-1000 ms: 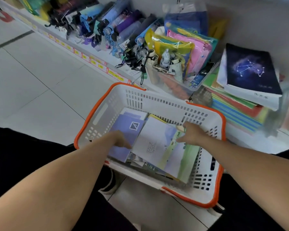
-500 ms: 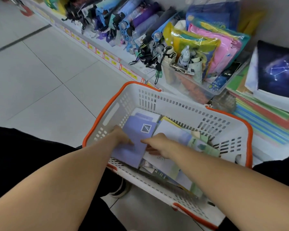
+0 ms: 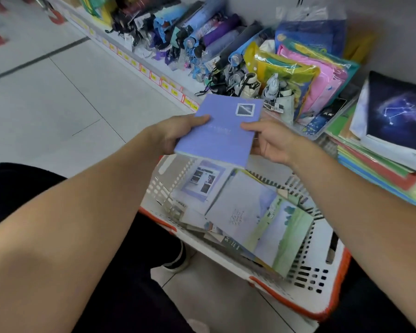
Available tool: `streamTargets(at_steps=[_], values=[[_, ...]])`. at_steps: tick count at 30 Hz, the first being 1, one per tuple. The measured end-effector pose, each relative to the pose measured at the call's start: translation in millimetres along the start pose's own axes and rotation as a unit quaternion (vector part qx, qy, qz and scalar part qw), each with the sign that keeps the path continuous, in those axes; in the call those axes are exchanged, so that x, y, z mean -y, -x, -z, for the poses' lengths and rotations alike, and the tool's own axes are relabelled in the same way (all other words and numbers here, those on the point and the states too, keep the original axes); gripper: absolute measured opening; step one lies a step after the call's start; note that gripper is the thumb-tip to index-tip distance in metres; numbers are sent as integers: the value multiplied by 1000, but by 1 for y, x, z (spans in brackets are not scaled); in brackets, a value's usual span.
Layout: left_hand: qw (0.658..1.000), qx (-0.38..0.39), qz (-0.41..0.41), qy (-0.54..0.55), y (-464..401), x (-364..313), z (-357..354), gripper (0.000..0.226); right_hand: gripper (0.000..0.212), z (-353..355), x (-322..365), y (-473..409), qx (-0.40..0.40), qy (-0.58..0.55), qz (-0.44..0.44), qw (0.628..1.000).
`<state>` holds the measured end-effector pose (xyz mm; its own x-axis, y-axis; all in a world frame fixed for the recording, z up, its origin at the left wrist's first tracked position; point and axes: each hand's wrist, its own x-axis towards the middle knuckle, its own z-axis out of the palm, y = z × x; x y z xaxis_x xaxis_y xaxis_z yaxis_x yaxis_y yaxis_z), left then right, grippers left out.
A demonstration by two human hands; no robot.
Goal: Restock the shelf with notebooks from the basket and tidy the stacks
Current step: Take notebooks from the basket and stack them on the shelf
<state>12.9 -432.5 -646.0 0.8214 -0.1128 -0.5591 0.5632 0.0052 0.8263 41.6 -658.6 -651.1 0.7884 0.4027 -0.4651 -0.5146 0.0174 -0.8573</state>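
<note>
Head view, nearest me: my legs in black sit under both forearms, one shoe (image 3: 175, 261) showing on the floor below my left arm
Basket: the white basket (image 3: 322, 294) with its orange rim lies beneath my hands, tipped toward me so I can reach in
Still inside it: a pale landscape notebook (image 3: 262, 227) lies below my right hand, and a lilac one with photo squares (image 3: 199, 181) sits below my left, so restocking is not finished
Left hand: my left hand (image 3: 175, 133) grips the near left edge of the purple notebook (image 3: 220, 131), thumb on the cover
Right hand: my right hand (image 3: 271, 140) pinches the right edge, thumb on top, fingers beneath; holding both edges keeps the cover flat and level for the carry
Task's thing: the purple notebook hangs between my hands, clear above the basket, short of the shelf
Beyond my right hand: the notebook stack (image 3: 380, 169) with the dark constellation notebook (image 3: 399, 114) on top, likely where this one belongs
Beyond my left hand: folded umbrellas (image 3: 202, 39) line the shelf
Change: half a second ago both hands were down in the basket on this notebook; now it is lifted out and the photo-square cover under it is exposed
</note>
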Motion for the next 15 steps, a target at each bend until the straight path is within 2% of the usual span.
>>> streamTargets(at_steps=[3, 5, 7, 8, 10, 12, 15], values=[[999, 5, -14, -33, 14, -19, -5, 31, 30, -2, 19, 10, -39, -14, 38, 998], [999, -19, -37, -16, 19, -27, -7, 32, 41, -4, 17, 13, -12, -64, 36, 997], [993, -84, -77, -30, 18, -32, -4, 38, 65, -4, 0, 7, -7, -89, -18, 996], [986, -131, -91, -52, 17, -31, -2, 41, 70, -5, -15, 2, -21, -73, -56, 996], [966, -221, -103, -82, 14, -21, 1, 37, 63, -8, -59, -8, -53, -6, -152, 987], [959, -258, -101, -57, 11, -5, 6, 29, 50, -17, -105, -12, -65, 32, -225, 972], [950, -294, -108, -4, 6, 13, 23, 33, 31, -32, -138, -25, -89, 17, -231, 969]])
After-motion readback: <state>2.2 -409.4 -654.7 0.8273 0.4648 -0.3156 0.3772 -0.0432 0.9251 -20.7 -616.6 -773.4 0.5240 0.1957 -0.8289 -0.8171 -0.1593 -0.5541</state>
